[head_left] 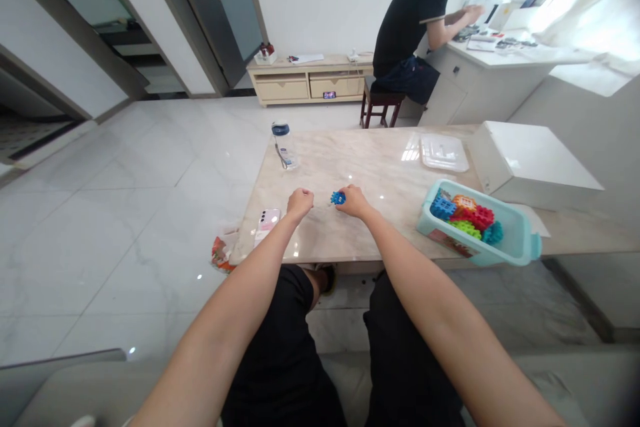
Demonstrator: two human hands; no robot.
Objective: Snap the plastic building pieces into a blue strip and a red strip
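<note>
A small blue toothed plastic building block (339, 198) sits in the fingers of my right hand (354, 201), above the marble-look table. My left hand (301, 203) is closed in a loose fist a short way to the left, apart from the block. Nothing shows sticking out of the left fingers. To the right, a light-blue plastic basket (515, 240) holds several toothed blocks (467, 213) in blue, orange, red, green and teal.
A clear water bottle (286, 147) with a blue lid stands at the far left of the table (345, 153); a phone (269, 221) lies near my left forearm. At right are a clear plastic lid (443, 152) and a white box (540, 157). Beyond, a person (413, 7) sits at a counter.
</note>
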